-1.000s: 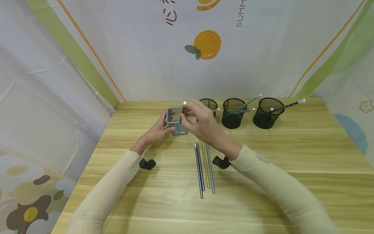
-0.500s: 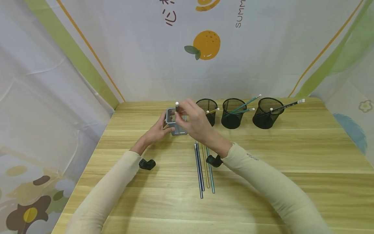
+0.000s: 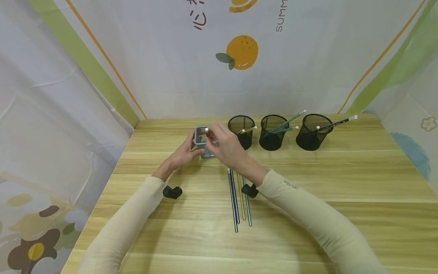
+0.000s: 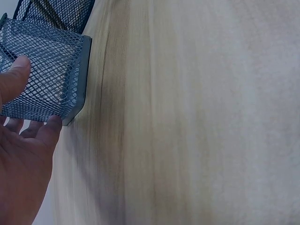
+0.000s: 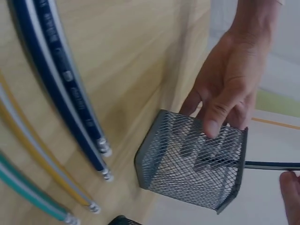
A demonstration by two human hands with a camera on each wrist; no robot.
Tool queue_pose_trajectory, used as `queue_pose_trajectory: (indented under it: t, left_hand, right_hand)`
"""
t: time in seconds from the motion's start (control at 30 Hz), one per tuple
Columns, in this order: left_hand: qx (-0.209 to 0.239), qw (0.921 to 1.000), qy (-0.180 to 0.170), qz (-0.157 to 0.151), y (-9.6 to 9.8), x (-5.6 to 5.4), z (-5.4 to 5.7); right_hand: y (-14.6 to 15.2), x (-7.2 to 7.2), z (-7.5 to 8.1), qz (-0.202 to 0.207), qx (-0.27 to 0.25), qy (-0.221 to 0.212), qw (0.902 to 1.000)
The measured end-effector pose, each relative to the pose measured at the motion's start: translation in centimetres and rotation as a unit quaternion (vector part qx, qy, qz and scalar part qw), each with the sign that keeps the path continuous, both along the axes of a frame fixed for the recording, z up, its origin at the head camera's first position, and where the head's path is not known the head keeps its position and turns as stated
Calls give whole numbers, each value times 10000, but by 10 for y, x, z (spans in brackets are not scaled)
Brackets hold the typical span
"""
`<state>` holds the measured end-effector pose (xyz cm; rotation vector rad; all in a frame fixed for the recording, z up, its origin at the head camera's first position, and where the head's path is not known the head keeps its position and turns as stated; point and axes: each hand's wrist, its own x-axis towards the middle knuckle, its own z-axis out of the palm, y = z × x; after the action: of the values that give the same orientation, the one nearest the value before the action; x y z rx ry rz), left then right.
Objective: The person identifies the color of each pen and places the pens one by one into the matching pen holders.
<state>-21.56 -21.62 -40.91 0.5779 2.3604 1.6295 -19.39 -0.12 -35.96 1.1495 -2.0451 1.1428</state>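
Observation:
My left hand grips a grey square mesh pencil holder near the table's back edge. In the left wrist view, the thumb lies along one mesh wall of the holder and the fingers are on another side. My right hand is over the holder and pinches a dark pencil close to its white eraser. As the right wrist view shows, this pencil passes through the open top, its lower part inside behind the mesh. Only a fingertip of the right hand shows there.
Two dark blue pencils, a yellow pencil and a teal pencil lie in front of the hands. Behind stand three round black mesh cups: one with yellow pencils, one with teal, one with black.
My right hand has moved left to the holder and then lowered, taking the pencil down into it. The left hand and holder have stayed in place.

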Motion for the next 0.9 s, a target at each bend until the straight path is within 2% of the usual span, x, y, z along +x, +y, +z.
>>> queue_pose_trajectory:
  t: [0.33,0.5,0.7,0.9]
  left_hand:
    - [-76,9998,157,-3,1,1,2]
    - [-36,9999,133,23,0,1,1]
    - [51,9999,113,27,1,1,0]
    - [6,9999,76,75,2,2,1]
  right_hand:
    - [0,1,-9,-473,527,-618,9956]
    - [3,3,-12,-582,859,-1210,9872]
    - [8,5,-13,-669,1125,-1558,9791]
    - [14,6,-11,-816,1480,-2002,9651]
